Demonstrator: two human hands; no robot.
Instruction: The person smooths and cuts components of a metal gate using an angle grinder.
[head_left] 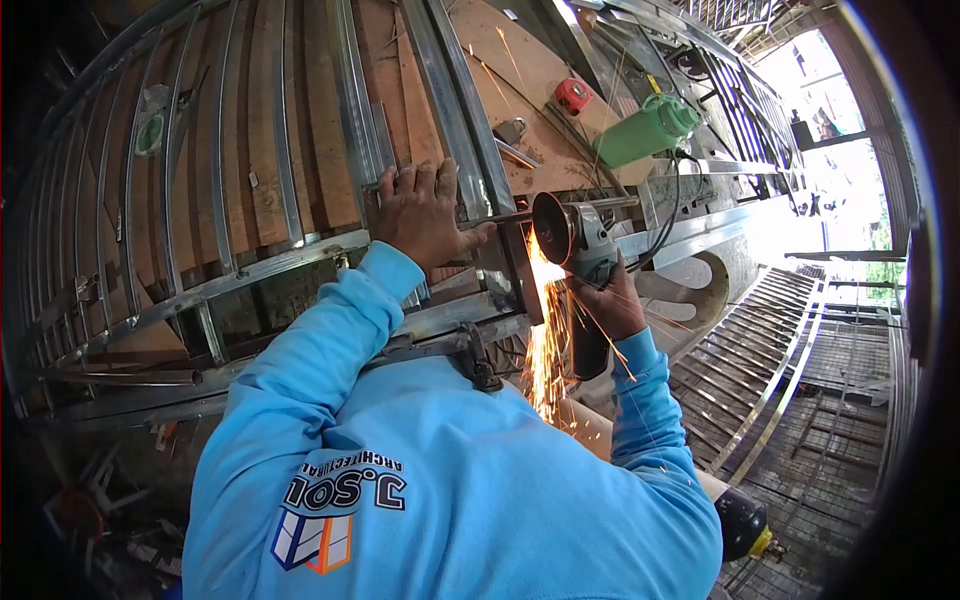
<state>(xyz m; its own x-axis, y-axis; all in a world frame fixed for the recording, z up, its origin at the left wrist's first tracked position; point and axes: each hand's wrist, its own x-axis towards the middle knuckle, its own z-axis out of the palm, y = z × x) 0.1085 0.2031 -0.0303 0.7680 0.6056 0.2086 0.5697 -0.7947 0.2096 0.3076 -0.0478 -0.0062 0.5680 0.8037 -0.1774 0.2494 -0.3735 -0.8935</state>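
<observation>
My right hand (612,302) is closed around the body of an angle grinder (592,240). The grinder's disc (553,229) meets the end of a thin metal bar (505,217), and bright orange sparks (546,360) stream down from there toward my body. To the left of the disc, my left hand (425,213) lies with its fingers spread on the metal pieces, its thumb pointing toward the bar. Whether it presses on the bar itself is hard to tell.
A green bottle (645,131) and a red tape measure (572,96) rest on the board beyond the grinder. A barred metal frame (228,190) spans the left. A black cable loops right of the grinder. A cylinder (742,522) with a yellow-marked end is at lower right.
</observation>
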